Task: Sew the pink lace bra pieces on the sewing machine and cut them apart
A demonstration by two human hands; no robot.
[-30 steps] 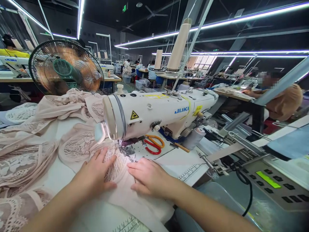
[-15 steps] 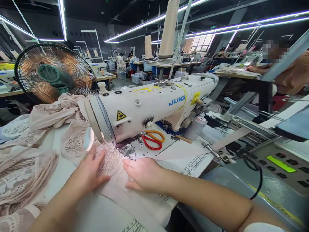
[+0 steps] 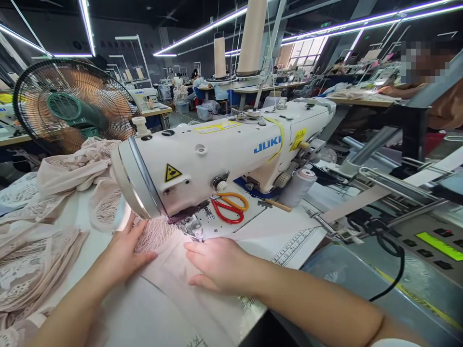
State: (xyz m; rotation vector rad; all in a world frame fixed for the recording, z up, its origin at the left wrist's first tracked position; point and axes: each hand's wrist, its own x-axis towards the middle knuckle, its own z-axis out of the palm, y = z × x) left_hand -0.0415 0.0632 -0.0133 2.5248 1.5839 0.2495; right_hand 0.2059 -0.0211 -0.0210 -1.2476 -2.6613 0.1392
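The white sewing machine head [image 3: 173, 168] hides the spot where the pale pink lace fabric [image 3: 154, 236] passes beneath it. The tall cream thread cone [image 3: 252, 38] is cut off by the top edge, the grey control panel [image 3: 427, 253] by the right.

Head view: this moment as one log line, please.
left hand flat on lace fabric | right hand flat on same fabric

Left hand [image 3: 123, 251] and right hand [image 3: 217, 264] end bare forearms [image 3: 311, 306]; a white sleeve [image 3: 398, 343] edges the right arm.

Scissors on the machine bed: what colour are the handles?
The scissors have one red handle loop and one orange; the head view shows it clearly.
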